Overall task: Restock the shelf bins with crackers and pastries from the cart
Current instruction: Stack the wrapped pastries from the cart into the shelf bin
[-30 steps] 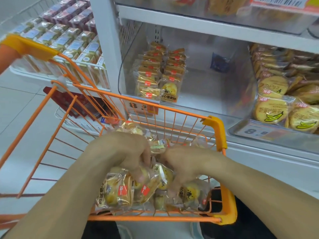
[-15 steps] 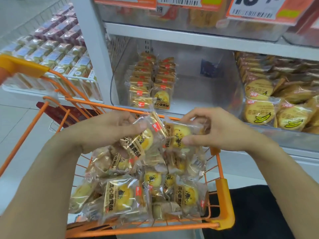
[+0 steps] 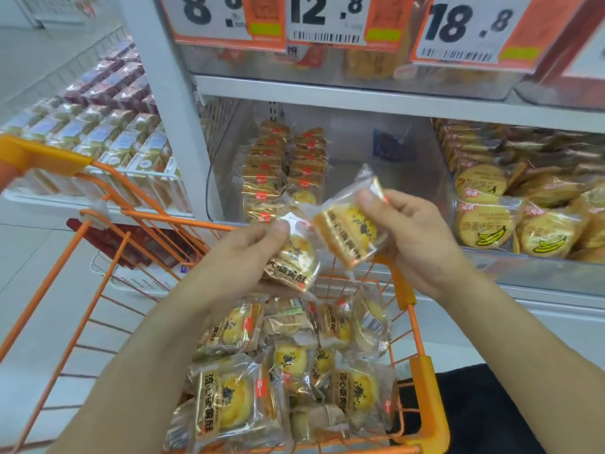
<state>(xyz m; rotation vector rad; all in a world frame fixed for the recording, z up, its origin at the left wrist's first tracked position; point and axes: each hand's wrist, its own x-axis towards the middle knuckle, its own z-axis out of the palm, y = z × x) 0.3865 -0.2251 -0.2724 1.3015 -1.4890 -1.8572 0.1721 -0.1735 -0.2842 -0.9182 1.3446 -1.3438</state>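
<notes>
My left hand (image 3: 244, 257) grips a wrapped yellow pastry packet (image 3: 293, 262) above the orange wire cart (image 3: 425, 381). Just to its right, my right hand (image 3: 409, 227) pinches a second pastry packet (image 3: 352, 229) by its upper corner, tilted. Both packets hang in front of a clear shelf bin (image 3: 360, 172) whose left side holds two rows of the same pastries (image 3: 284, 165). In the cart below lie several more wrapped pastries (image 3: 288, 371).
A neighbouring bin on the right holds round banana-print crackers (image 3: 484, 231). Price tags (image 3: 324, 18) hang from the shelf above. Boxed goods (image 3: 98, 126) fill a wire shelf on the left. The white shelf post (image 3: 170, 103) stands beside the cart.
Both hands rose out of the cart, each with a pastry packet, and now hold them higher, level with the bin's front. The view tilted upward toward the shelf.
</notes>
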